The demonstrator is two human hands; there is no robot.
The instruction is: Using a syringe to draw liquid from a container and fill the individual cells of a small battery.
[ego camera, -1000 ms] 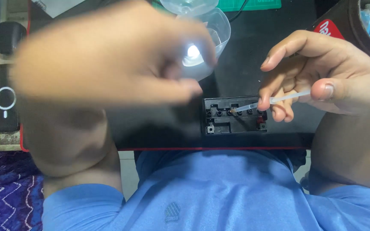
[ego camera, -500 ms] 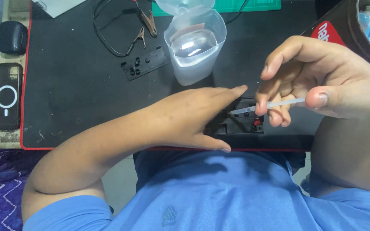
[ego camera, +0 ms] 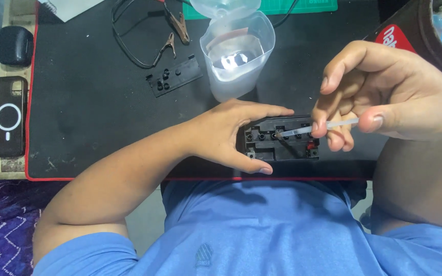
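Note:
A small black battery [ego camera: 282,145] with a row of round filler holes sits at the near edge of the black desk mat [ego camera: 93,102]. My left hand [ego camera: 226,135] clasps its left end, thumb on the near side and fingers along the far side. My right hand [ego camera: 384,97] holds a clear plastic syringe [ego camera: 313,129] between fingers and thumb. The syringe tip rests at one of the battery's holes. A clear plastic cup [ego camera: 239,53] with liquid stands just beyond the battery.
A black strip of caps [ego camera: 175,76] and black cables with crocodile clips [ego camera: 172,36] lie at the back of the mat. A phone [ego camera: 6,116] and a dark case [ego camera: 15,45] sit left of the mat. A red-labelled container [ego camera: 402,38] is at the right.
My left hand came down from in front of the camera and took hold of the battery's left end. The right hand has kept the syringe over the battery.

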